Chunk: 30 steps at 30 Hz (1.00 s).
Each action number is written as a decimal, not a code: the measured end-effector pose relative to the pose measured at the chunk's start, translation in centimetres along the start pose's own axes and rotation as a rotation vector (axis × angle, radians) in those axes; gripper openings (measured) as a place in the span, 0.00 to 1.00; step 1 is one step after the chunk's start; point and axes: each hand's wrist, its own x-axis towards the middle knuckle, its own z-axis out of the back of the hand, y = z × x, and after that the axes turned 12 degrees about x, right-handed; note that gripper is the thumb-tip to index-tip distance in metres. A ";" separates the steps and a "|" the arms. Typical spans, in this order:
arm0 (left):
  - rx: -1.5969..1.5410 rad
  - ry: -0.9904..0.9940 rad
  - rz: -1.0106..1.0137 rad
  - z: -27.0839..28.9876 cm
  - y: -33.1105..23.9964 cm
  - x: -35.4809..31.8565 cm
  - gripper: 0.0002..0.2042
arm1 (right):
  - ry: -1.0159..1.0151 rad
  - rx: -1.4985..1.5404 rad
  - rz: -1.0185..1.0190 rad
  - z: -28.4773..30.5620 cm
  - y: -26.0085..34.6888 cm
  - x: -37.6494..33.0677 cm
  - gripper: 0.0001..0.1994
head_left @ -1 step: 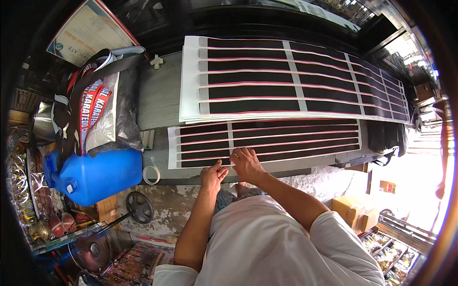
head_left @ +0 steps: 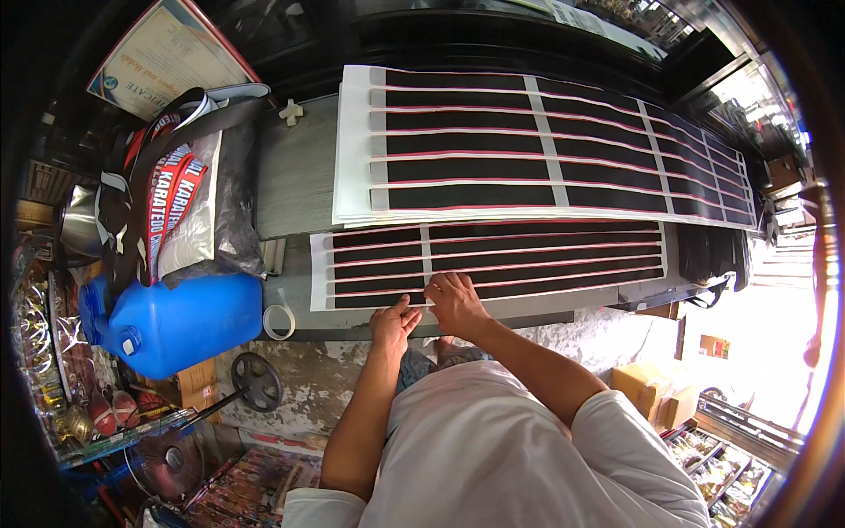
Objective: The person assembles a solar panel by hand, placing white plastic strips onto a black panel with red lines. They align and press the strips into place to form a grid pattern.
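Has a blue jug (head_left: 198, 321) and a bag (head_left: 233, 202) at left, a tape roll (head_left: 268, 324) by the table's (head_left: 295, 167) near edge, and a stack (head_left: 458, 143) on the far side, overlapping the near sheet (head_left: 528, 249). Rests the right hand (head_left: 453, 304), fingers bent, at that sheet's near edge, left hand (head_left: 393, 327) just left, thumb raised; cannot tell if clamped on it.

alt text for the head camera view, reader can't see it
A person's left hand and right hand are at the near edge of a long white sheet with black bands. Beyond lie stacked white, black-banded sheets; a blue plastic jug sits to the left.
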 end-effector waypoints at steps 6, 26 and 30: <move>-0.005 -0.042 -0.075 -1.2 -0.6 -0.1 0.08 | -0.003 -0.033 0.053 0.3 -0.8 0.7 0.19; -0.024 -0.032 -0.113 -1.0 -0.1 -0.5 0.12 | 0.043 -0.214 0.243 -0.2 -1.9 -0.4 0.16; -0.020 0.011 -0.074 -1.0 0.1 -0.1 0.11 | -0.005 -0.208 0.228 -0.8 -2.0 -0.1 0.15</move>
